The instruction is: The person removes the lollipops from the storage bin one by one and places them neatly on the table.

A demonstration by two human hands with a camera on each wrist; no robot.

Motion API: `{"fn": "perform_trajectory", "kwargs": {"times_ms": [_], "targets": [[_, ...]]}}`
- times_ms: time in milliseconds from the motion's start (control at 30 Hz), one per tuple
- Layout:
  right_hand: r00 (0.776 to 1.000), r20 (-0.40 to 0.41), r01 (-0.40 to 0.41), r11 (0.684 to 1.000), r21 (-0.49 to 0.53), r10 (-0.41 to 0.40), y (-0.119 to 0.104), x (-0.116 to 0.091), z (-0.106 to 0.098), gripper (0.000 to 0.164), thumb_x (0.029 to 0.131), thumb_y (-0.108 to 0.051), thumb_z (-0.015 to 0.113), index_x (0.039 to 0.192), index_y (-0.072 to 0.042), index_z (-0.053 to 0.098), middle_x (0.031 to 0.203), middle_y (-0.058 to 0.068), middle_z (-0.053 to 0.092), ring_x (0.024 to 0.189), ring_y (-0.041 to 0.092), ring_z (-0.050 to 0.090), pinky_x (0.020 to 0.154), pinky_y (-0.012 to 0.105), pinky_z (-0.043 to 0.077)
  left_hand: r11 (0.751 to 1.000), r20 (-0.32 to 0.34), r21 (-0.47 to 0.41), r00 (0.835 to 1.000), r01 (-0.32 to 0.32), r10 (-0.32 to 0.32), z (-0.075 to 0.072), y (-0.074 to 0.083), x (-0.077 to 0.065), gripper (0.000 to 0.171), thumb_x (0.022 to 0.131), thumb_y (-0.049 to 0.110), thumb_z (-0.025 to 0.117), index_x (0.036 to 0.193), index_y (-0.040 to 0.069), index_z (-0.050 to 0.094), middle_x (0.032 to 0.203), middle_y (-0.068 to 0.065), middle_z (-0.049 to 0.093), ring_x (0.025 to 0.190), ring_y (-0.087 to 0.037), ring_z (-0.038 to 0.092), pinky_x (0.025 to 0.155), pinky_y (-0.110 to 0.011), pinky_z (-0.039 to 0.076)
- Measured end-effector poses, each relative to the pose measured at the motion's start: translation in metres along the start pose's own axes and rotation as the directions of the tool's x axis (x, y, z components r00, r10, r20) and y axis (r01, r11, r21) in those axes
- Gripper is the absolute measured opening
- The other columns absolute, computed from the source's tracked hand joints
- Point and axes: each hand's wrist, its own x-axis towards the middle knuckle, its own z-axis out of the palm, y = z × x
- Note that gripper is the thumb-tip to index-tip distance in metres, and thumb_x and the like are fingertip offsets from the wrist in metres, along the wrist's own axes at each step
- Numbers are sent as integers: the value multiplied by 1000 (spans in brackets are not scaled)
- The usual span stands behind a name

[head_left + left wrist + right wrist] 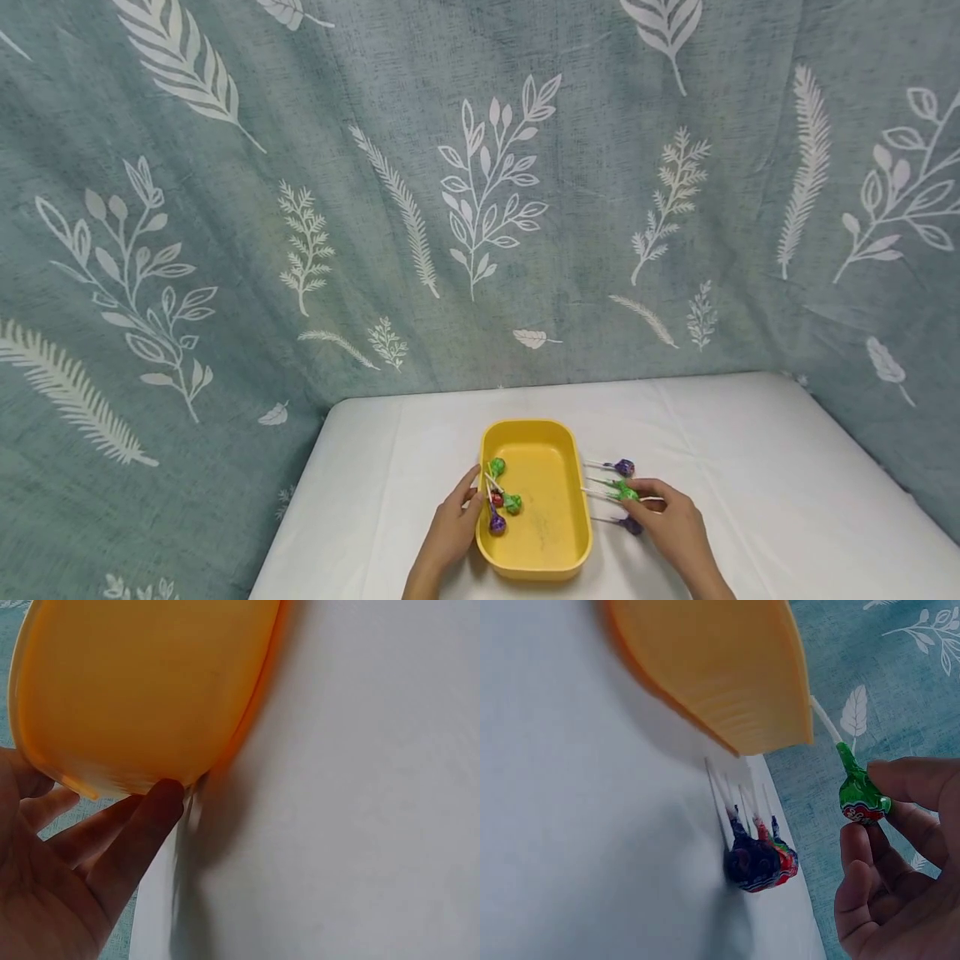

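My left hand (pixel 453 522) is at the left side of a yellow tray (pixel 543 572), its fingers extended against the outer wall and up to the rim. In the left wrist view the fingertips (pixel 166 792) touch that wall. My right hand (pixel 673 518) pinches a green-wrapped lollipop (pixel 861 796) by its candy end between thumb and fingers. Its white stick points toward the tray's right side. Just under and around this hand, a purple lollipop (pixel 624 467) lies farther back and another purple lollipop (pixel 632 526) nearer, sticks toward the tray.
Inside the tray, along its left wall, lie several lollipops: a green one (pixel 497 466), a second green one (pixel 513 503), a red one (pixel 497 500) and a purple one (pixel 497 524). A white cloth (pixel 757 467) covers the table. Behind it hangs a leaf-patterned green curtain (pixel 585 250).
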Motion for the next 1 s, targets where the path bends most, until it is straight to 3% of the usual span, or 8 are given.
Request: {"fn": "perform_trajectory", "kwargs": {"times_ms": [367, 700, 1000], "targets": [[1000, 14, 4, 998, -63, -3, 14, -7, -4, 30, 86, -18, 79, 110, -1, 72, 103, 15, 72, 92, 32, 69, 77, 48, 57, 1000, 7, 3, 1000, 14, -14, -1, 2, 0, 50, 107, 28, 50, 155, 16, 43, 131, -22, 62, 115, -40, 64, 96, -55, 52], [994, 88, -56, 995, -84, 63, 30, -9, 0, 36, 84, -20, 82, 112, 0, 71, 100, 11, 71, 81, 21, 65, 69, 41, 55, 1000, 1, -3, 1000, 12, -12, 0, 3, -1, 50, 107, 27, 52, 155, 17, 44, 131, -23, 62, 115, -40, 64, 96, -56, 52], [987, 135, -65, 991, -114, 81, 42, -12, 4, 34, 83, -18, 83, 109, 1, 70, 91, 4, 70, 80, 21, 64, 67, 40, 55, 1000, 6, -1, 1000, -1, 1, 0, 2, -1, 50, 107, 26, 51, 155, 15, 43, 128, -20, 64, 111, -35, 66, 94, -53, 54]]}}
